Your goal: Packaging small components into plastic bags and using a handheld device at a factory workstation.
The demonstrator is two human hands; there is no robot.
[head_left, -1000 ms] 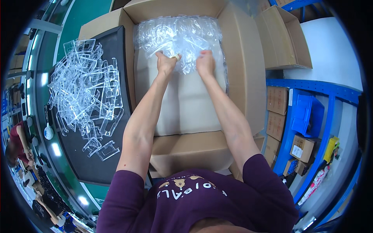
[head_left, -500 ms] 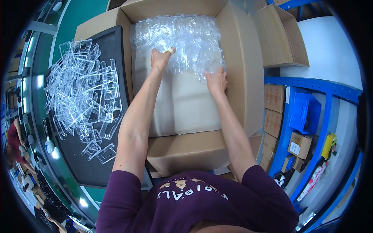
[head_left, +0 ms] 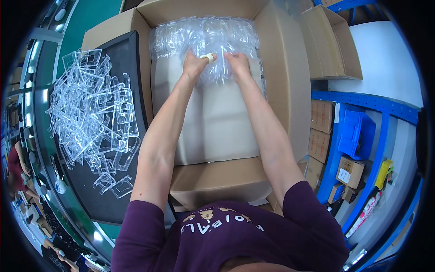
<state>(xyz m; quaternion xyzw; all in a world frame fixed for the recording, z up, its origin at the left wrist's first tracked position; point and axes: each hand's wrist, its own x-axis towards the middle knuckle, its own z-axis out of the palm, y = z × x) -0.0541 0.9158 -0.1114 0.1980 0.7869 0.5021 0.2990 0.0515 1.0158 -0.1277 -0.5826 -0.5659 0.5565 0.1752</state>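
1. Inside the big cardboard box [head_left: 290,99], at its far end, lies a bag of clear plastic parts [head_left: 204,41].
2. Left hand [head_left: 195,65] and right hand [head_left: 236,63] are both closed, pinching the bag's near edge.
3. It looks light, slippery and crinkly; gathered film seems the safest grip.
4. Left of the box, loose clear frames [head_left: 90,118] lie on a black tray [head_left: 131,54].

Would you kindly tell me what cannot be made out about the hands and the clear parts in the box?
- Head view: fingertips of the left hand and right hand are sunk into the clear plastic pile, so the grip is unclear.
- Single pieces in that pile blur together through glare.
- The cardboard box floor beneath the pale liner sheet is covered.
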